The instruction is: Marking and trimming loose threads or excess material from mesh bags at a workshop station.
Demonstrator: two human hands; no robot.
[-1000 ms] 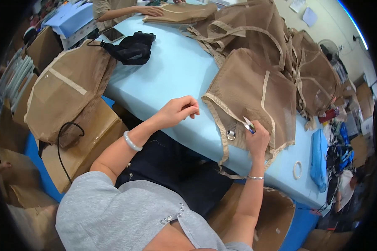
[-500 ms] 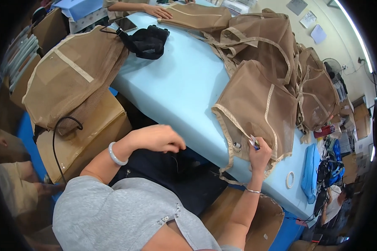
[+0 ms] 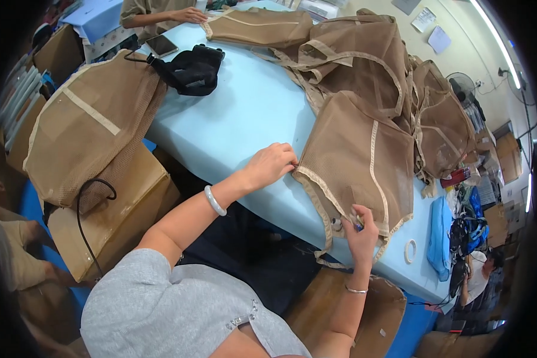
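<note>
1. Head view: your left hand (image 3: pixel 272 165) is loosely curled, fingertips at the left corner of the brown mesh piece (image 3: pixel 349 149); whether they pinch it, you cannot tell.
2. Your right hand (image 3: pixel 362 235) is closed around small snips (image 3: pixel 359 227) at its near edge.
3. The mesh piece lies on the pale blue table (image 3: pixel 238 122), left of a white ring (image 3: pixel 410 251).

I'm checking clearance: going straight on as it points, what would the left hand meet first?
Probably the left corner of the beige-trimmed brown mesh piece, directly ahead of the left hand; they may already touch.
</note>
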